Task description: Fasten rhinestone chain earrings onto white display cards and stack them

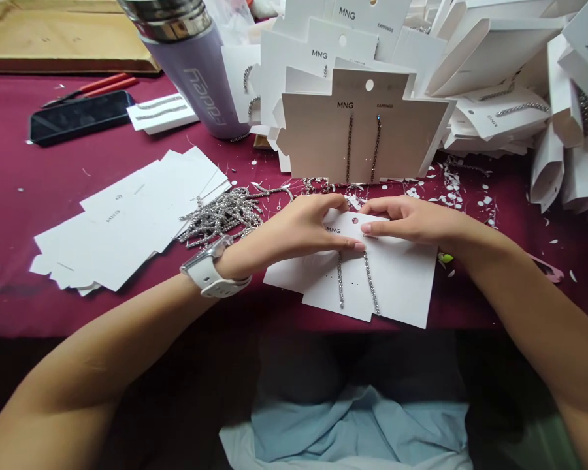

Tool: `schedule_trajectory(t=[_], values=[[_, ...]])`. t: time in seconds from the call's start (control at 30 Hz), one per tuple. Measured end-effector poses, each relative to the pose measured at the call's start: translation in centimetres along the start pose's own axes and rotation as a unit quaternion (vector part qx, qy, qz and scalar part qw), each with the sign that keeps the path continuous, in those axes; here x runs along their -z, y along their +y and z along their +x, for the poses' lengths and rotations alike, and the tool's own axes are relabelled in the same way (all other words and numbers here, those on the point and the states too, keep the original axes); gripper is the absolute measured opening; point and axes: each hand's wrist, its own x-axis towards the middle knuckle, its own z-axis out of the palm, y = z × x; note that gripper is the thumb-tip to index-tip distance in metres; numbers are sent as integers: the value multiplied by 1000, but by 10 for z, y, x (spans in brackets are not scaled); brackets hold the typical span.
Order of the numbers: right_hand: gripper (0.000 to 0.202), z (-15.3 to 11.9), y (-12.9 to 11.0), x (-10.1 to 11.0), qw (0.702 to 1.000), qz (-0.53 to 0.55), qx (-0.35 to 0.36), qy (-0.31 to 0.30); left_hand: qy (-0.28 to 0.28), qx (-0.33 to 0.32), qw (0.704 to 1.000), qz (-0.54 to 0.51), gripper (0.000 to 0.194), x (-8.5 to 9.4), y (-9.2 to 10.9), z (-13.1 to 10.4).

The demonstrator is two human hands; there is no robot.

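A white MNG earring card point(402, 287) lies at the table's near edge, with two silver chain strands point(371, 282) hanging down its face. My left hand point(313, 225), with a watch on the wrist, is closed on the card's upper left part, its thumb across the front near the chain tops. From the right, my right hand point(406, 219) pinches the card's top beside the punched hole, fingers behind and thumb in front. Just left of my left hand is a tangled heap of silver chains point(223, 212). Behind both hands stands a finished-looking card point(313, 130) bearing two chains.
Flat white cards point(112, 228) are stacked at left. Beyond them are a black phone point(83, 116), red-handled tool point(105, 85) and purple bottle point(191, 72). Folded cards point(494, 52) pile up at back right. White scraps dot the maroon cloth point(10, 196).
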Motion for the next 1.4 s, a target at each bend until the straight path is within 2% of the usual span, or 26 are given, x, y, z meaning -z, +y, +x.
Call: schedule_trajectory(t=[0.17,0.27,0.33,0.53,0.63,0.77,0.87,0.93,1.07,1.17,1.23,1.33,1.4], values=[[39,-3,-2,4,997,-37,47,-37,-15,22,999,-20,41,-1,-2,5],[57,-4,-1,6,995,-88,37,-35,-30,26,998,-46,40,-1,-3,7],[60,-3,-1,5,993,-113,27,-25,-34,26,997,-57,38,-1,-3,8],[55,0,2,-2,988,-140,56,18,-20,-14,997,-77,32,-7,-5,7],[45,1,2,-2,993,-111,34,-1,-11,-25,998,-61,34,-5,-4,7],[30,2,2,0,998,-60,20,-29,-65,-17,998,-15,31,8,-4,6],[29,2,4,0,999,-25,11,-29,-112,-5,994,13,42,18,-9,6],[28,2,6,1,999,3,-3,-42,-120,-1,992,30,49,20,-12,7],[24,3,6,1,998,4,-23,-57,-114,-5,993,34,42,17,-11,9],[26,0,-4,3,998,-46,-8,-42,-88,-12,995,38,42,20,0,8],[28,-6,-19,7,997,-80,1,-13,-51,-16,997,55,44,29,12,4],[26,-19,-48,17,988,-143,0,57,24,-41,994,98,36,51,38,-6],[21,-28,-67,21,970,-207,21,125,80,-68,983,148,28,63,56,-13]])
